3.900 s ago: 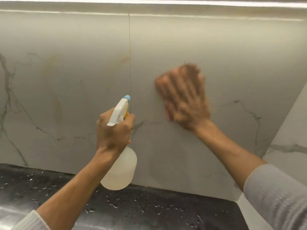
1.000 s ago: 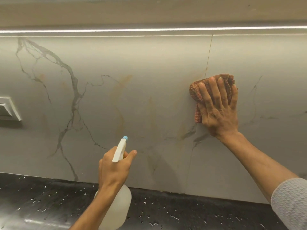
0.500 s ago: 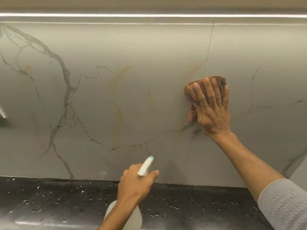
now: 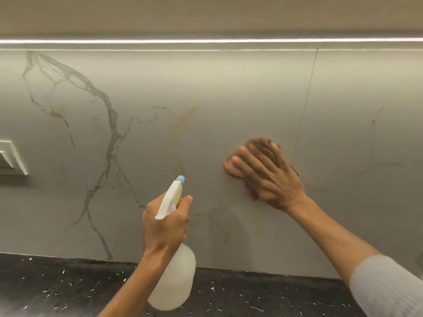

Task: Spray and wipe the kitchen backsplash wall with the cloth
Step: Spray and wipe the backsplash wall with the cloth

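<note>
The backsplash wall (image 4: 206, 92) is pale marble with grey veins and faint yellowish streaks. My right hand (image 4: 267, 177) lies flat on an orange checked cloth (image 4: 231, 169) and presses it against the wall, left of a vertical tile seam; both look motion-blurred and the hand hides most of the cloth. My left hand (image 4: 164, 225) grips the neck of a translucent spray bottle (image 4: 176, 277) with a white trigger head and blue nozzle, held upright a little off the wall, below and left of the cloth.
A black speckled countertop (image 4: 68, 287) runs along the foot of the wall. A white switch plate (image 4: 11, 157) sits on the wall at the far left. A light strip (image 4: 206, 40) glows under the cabinet above.
My right hand has slid the cloth down and to the left across the seam. The spray bottle has risen in my left hand. The view has shifted, bringing the switch plate back in.
</note>
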